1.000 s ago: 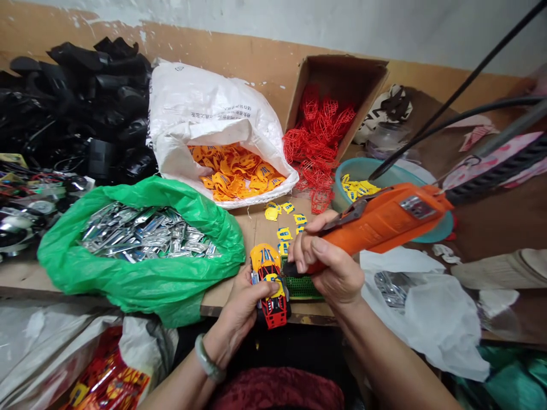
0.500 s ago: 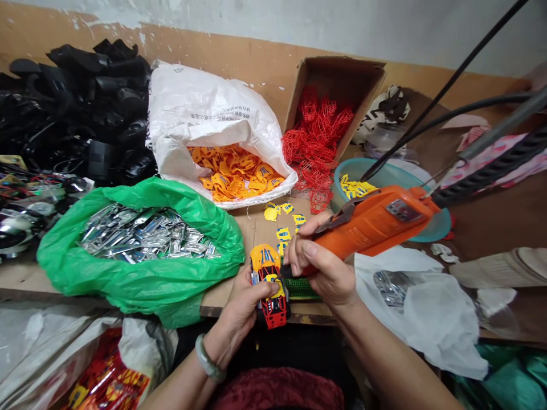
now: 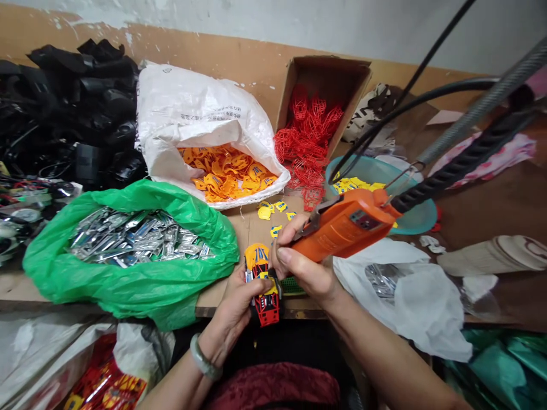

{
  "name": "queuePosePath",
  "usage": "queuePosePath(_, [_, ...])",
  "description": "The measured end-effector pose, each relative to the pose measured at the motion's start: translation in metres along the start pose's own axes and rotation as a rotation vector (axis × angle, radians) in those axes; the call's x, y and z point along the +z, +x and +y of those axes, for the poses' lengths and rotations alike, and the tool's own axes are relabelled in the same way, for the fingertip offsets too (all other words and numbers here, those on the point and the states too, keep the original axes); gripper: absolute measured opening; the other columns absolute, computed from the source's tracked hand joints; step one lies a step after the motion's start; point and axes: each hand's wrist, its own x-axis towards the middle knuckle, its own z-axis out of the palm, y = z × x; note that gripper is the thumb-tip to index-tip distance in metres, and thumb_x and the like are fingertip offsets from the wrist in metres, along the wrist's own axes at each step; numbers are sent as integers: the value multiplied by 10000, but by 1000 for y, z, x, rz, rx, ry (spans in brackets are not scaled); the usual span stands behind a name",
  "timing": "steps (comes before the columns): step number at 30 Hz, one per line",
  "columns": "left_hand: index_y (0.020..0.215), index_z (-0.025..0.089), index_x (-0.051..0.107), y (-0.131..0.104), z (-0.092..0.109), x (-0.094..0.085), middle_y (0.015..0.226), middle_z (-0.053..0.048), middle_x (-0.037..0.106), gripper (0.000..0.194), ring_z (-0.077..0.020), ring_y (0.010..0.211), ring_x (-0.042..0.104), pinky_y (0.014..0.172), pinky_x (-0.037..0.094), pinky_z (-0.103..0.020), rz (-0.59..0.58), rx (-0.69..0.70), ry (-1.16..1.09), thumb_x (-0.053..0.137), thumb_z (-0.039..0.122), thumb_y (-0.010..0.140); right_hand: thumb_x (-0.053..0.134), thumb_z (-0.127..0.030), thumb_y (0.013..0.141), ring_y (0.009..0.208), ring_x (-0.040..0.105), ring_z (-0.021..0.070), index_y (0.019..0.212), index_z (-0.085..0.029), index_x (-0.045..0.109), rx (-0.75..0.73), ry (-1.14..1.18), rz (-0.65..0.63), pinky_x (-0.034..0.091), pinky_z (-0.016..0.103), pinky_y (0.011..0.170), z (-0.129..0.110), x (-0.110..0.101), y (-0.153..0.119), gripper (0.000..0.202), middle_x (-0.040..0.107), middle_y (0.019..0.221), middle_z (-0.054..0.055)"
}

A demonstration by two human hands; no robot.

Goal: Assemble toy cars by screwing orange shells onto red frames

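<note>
A small toy car [image 3: 267, 307] with an orange hood, yellow middle and red frame is held at the bench's front edge by my left hand [image 3: 236, 304], the thumb pressed on its yellow part. My right hand [image 3: 303, 267] grips an orange power screwdriver [image 3: 342, 228], tilted, its front end beside the car; the tip is hidden by my fingers. Several yellow pieces [image 3: 265, 212] lie on the bench behind the car. A green basket [image 3: 293, 286] shows partly under my right hand.
Left stands a green bag [image 3: 141, 290] of silvery parts; behind it, a white sack [image 3: 188, 91] of orange pieces. Further back, a cardboard box [image 3: 359, 85] spills red frames. A teal bowl [image 3: 423, 213] and white bag [image 3: 427, 307] sit right. Cables hang at upper right.
The view has shifted slightly, so most things appear further left. The screwdriver has swung a little steeper over the car. Both hands keep their holds.
</note>
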Motion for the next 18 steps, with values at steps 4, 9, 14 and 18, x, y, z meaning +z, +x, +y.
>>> queuePosePath(4, [916, 146, 664, -3, 5, -6, 718, -11, 712, 445, -147, 568, 618, 570, 527, -265, 100, -12, 12, 866, 184, 521, 685, -353, 854, 407, 487, 128, 973, -259, 568, -45, 97, 99, 487, 316, 514, -3, -10, 1, 191, 486, 523, -100])
queuePosePath(9, [858, 144, 646, -4, 13, -13, 667, 4, 697, 435, -152, 534, 627, 549, 529, -272, 187, 11, 38, 875, 182, 490, 718, -354, 830, 409, 500, 133, 956, -243, 588, -27, 5, 184, 498, 319, 513, 2, -32, -10, 212, 516, 519, -90])
queuePosePath(14, [869, 142, 636, -3, 7, -11, 654, 18, 686, 442, -140, 516, 617, 550, 537, -274, 191, -16, 12, 863, 165, 490, 698, -330, 854, 443, 539, 119, 991, -234, 582, 27, -38, 198, 515, 302, 529, 19, -45, -27, 204, 544, 567, -89])
queuePosePath(18, [862, 141, 641, -1, 5, -10, 646, 19, 683, 443, -140, 512, 614, 543, 535, -276, 196, -23, 8, 872, 162, 485, 705, -333, 842, 441, 538, 121, 980, -232, 578, 29, -40, 225, 519, 309, 532, 25, -47, -30, 213, 543, 569, -89])
